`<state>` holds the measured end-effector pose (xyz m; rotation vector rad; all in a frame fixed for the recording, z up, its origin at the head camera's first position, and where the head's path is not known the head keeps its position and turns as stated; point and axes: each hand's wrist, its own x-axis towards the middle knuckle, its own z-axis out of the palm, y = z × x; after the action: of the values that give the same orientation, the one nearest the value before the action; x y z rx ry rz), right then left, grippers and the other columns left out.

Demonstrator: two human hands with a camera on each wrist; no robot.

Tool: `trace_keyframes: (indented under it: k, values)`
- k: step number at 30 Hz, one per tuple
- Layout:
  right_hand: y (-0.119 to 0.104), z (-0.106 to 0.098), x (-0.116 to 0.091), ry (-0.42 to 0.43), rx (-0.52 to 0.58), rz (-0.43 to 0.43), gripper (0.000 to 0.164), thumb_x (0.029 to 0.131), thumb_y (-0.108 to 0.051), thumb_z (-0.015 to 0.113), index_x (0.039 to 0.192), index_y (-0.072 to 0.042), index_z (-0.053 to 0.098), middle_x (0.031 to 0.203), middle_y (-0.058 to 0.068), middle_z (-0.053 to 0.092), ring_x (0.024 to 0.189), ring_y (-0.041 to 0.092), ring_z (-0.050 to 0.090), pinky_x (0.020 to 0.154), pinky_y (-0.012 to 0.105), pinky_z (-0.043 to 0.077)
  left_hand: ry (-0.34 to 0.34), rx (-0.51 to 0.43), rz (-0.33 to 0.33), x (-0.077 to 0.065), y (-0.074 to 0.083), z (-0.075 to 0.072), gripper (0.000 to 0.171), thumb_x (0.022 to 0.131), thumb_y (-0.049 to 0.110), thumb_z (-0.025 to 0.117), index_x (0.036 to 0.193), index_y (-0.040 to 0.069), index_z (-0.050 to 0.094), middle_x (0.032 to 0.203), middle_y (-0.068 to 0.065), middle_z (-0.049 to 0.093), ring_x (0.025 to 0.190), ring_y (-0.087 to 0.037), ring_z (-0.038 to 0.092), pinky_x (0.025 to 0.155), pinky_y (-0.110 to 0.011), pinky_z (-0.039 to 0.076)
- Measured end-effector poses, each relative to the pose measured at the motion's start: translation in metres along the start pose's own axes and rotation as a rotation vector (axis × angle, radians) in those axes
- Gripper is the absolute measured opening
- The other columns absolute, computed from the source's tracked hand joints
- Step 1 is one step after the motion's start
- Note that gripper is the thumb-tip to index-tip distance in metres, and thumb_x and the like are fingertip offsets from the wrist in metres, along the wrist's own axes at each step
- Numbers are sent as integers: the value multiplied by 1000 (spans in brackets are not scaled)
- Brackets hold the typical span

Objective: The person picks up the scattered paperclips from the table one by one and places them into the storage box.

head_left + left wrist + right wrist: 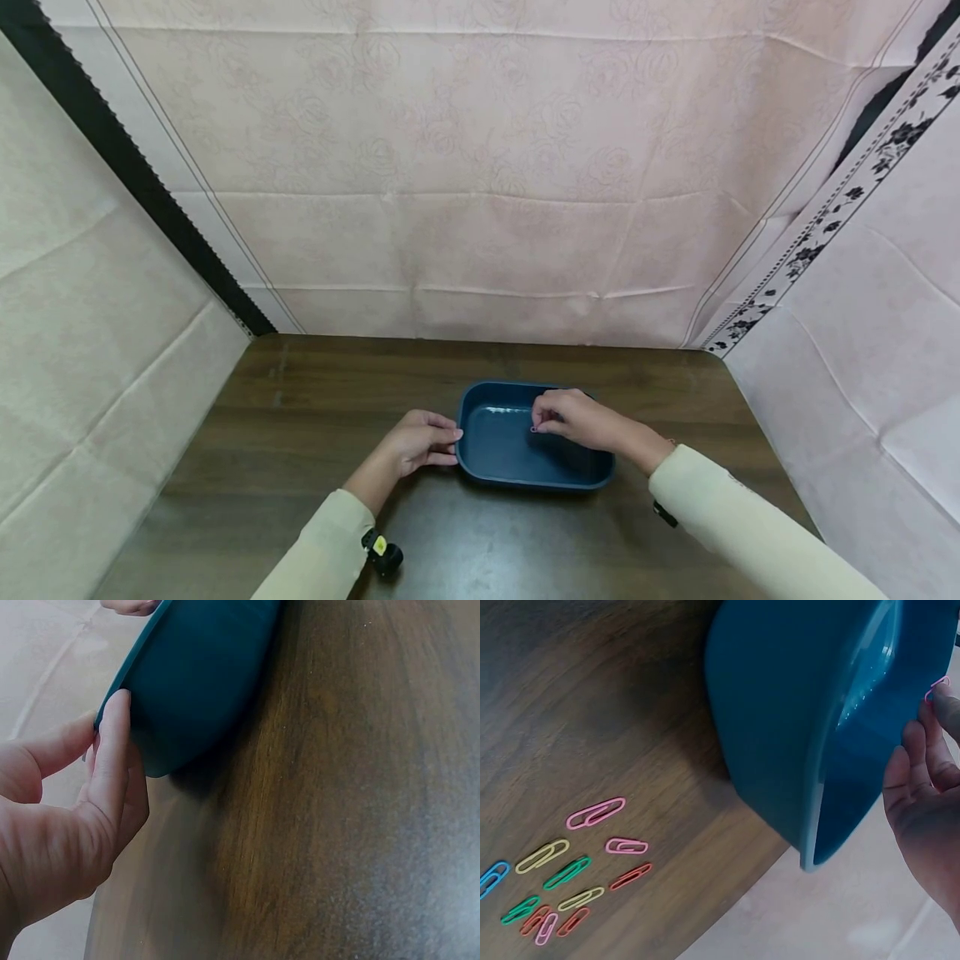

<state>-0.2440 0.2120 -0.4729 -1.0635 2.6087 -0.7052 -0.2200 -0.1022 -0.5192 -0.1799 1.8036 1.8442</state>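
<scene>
A dark blue rectangular basin (498, 442) stands on the wooden table. At its left end my left hand (422, 442) pinches the rim between thumb and fingers; the left wrist view shows these fingers (112, 750) along the outer wall. Over the basin's inside, my right hand (573, 417) holds a small pink paper clip (928, 695) between thumb and forefinger. Several paper clips, among them a pink one (596, 814), a yellow one (543, 856) and a blue one (493, 879), lie on the table in the right wrist view. The head view does not show these loose clips.
The brown wooden table (315, 442) is bordered by pale cloth hangings at the back (480, 250), left (90, 358) and right (862, 350). Dark devices are strapped at both wrists, the left one (384, 554) sticking out over the table.
</scene>
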Motion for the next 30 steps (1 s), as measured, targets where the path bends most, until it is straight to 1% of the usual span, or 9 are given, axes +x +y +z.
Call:
trace_keyframes:
  k: [6,14,21,30]
  values:
    - [-3,4,6,3,-11,-13,5,100,-20,69,96,-21,67,96,-11,63,85,4,57,75,21,56,0,-4,-3,1,0,0,33,98,9,70,125,-8,60,104,-19,69,83,-21,71,81,-41,66]
    - [-7,8,14,-29,-3,-32,5,100,-19,69,95,-20,67,97,-11,63,86,5,56,74,20,55,0,0,-9,1,0,0,34,98,9,71,126,-8,60,104,-19,69,83,-21,71,81,-41,66]
    - [-11,12,21,-49,24,-56,6,100,-19,69,95,-19,66,96,-9,63,86,6,58,74,20,57,-1,1,-11,-2,2,-1,33,99,9,70,126,-9,61,104,-18,68,83,-21,70,82,-41,66]
    - [-18,17,30,-96,19,-44,7,101,-17,68,95,-21,66,94,-9,61,84,6,57,75,19,56,-9,-4,-13,1,1,-1,36,98,10,71,127,-8,60,105,-18,68,84,-21,70,82,-41,66]
